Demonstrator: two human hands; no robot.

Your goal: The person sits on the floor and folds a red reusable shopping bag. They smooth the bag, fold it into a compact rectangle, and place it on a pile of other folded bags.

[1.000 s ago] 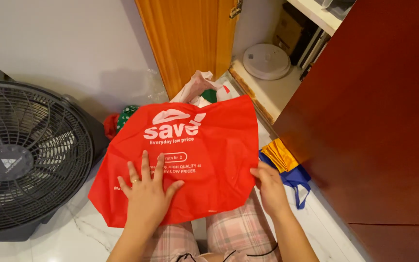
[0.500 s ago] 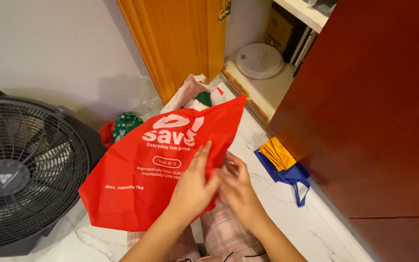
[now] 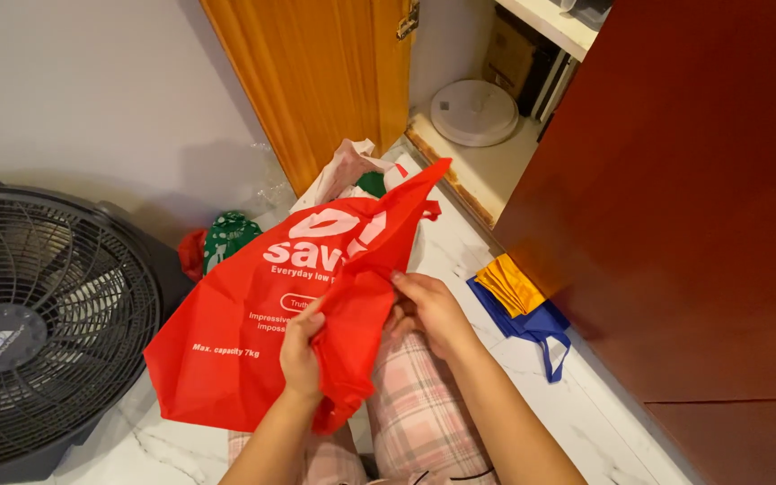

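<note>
now the red bag [image 3: 244, 314], flat a second ago, is folded over: left hand [image 3: 303, 352] pinches the fold, right hand [image 3: 428, 305] grips its edge, so the folding looks underway.

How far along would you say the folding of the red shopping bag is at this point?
Early on. Done: folded yellow and blue bags lie on the floor. In hand: the left hand and right hand pinch the red shopping bag, its right side turned in over the middle. Left: most of it is unfolded, and more bags wait by the door.
</note>
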